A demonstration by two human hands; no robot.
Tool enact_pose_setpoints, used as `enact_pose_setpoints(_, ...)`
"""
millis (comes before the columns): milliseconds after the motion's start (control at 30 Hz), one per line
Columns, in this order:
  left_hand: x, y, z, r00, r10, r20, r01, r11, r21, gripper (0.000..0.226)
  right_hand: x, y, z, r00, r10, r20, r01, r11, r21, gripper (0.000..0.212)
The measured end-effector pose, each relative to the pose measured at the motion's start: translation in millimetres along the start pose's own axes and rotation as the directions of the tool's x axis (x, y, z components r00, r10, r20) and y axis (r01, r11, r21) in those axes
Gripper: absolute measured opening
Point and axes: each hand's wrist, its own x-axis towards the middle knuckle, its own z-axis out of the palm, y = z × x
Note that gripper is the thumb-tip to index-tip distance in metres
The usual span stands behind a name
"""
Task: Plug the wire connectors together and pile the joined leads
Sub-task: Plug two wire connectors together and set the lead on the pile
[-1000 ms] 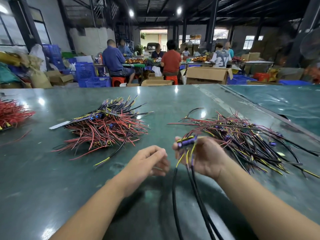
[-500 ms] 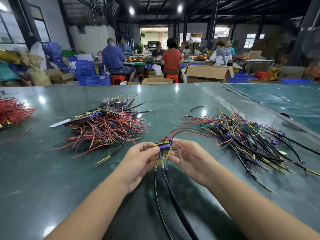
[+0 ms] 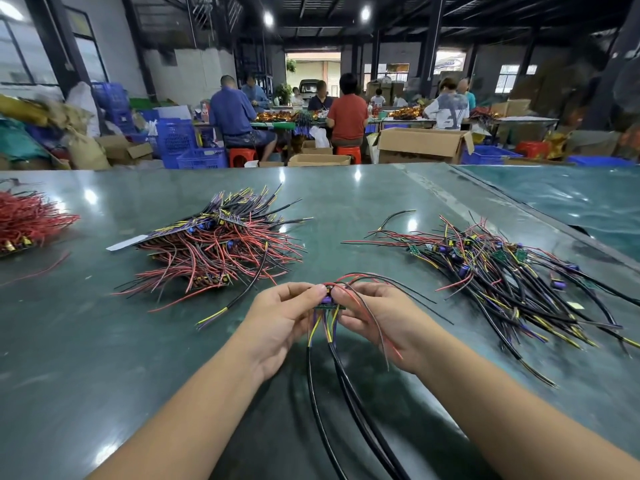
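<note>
Together, our hands meet mid-desk (image 3: 346,209).
Left hand (image 3: 282,318) and right hand (image 3: 375,322) pinch the connectors (image 3: 328,299), palms facing.

My left hand (image 3: 282,318) and right hand (image 3: 375,318) meet near the middle of the table (image 3: 69,358), pinching a connector cluster (image 3: 328,298) between them. Its cables (image 3: 332,403) trail toward me. A wire pile (image 3: 221,247) lies far left of my hands, another wire heap (image 3: 502,271) to the right. A third bundle (image 3: 27,223) sits at the table's left edge. Seated workers (image 3: 346,112) are beyond the table.
</note>
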Motion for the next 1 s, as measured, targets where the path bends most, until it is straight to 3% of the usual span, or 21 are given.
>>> enact_pose_setpoints(233, 0.2, 8.9, -1.3, 0.994, -0.034, 0.104, 0.049, 0.989, -0.140, 0.030, -1.4, -6.1, 0.4, 0.988, -0.051, 0.146, 0.014, 0.970, 0.242, 0.016)
enact_pose_setpoints(300, 0.3, 11.3, -2.1, 0.993, -0.031, 0.115, 0.051, 0.982, -0.182, 0.024, -1.0, -7.0, 0.6, 0.987, -0.050, 0.154, 0.008, 0.965, 0.262, 0.015)
enact_pose_setpoints(433, 7.5, 15.8, -10.2, 0.998, 0.031, -0.058, -0.045, 0.969, -0.245, 0.009, 0.0, -11.2, -5.1, 0.994, -0.040, 0.102, 0.016, 0.972, 0.233, 0.020)
enact_pose_setpoints(600, 23.7, 13.3, -34.7, 0.918, 0.192, -0.348, -0.189, 0.981, 0.043, 0.007, 0.9, -15.2, -16.2, 1.000, -0.024, 0.012, 0.022, 0.986, 0.166, 0.023)
enact_pose_setpoints(700, 28.0, 12.6, -42.9, 0.842, 0.363, -0.399, -0.212, 0.903, 0.374, 0.040, 3.0, -13.1, -13.9, 0.989, -0.117, -0.085, 0.123, 0.990, 0.068, 0.011)
enact_pose_setpoints(767, 25.3, 14.3, -38.9, 0.782, 0.521, -0.343, -0.247, 0.764, 0.597, 0.045, 4.4, -12.3, -12.0, 0.954, -0.240, -0.178, 0.247, 0.969, 0.017, 0.011)
enact_pose_setpoints(833, 18.1, 15.7, -28.7, 0.770, 0.584, -0.258, -0.312, 0.697, 0.646, 0.035, 4.1, -13.7, -10.6, 0.922, -0.310, -0.231, 0.323, 0.946, 0.016, 0.013)
enact_pose_setpoints(900, 10.1, 15.5, -17.6, 0.819, 0.554, -0.148, -0.389, 0.726, 0.567, 0.024, 2.7, -13.7, -8.8, 0.928, -0.316, -0.196, 0.322, 0.947, -0.005, 0.016)
enact_pose_setpoints(1000, -1.5, 11.8, -3.0, 0.902, 0.429, 0.052, -0.408, 0.805, 0.431, 0.011, -1.0, -5.8, -1.3, 0.958, -0.283, -0.047, 0.270, 0.945, -0.185, 0.023)
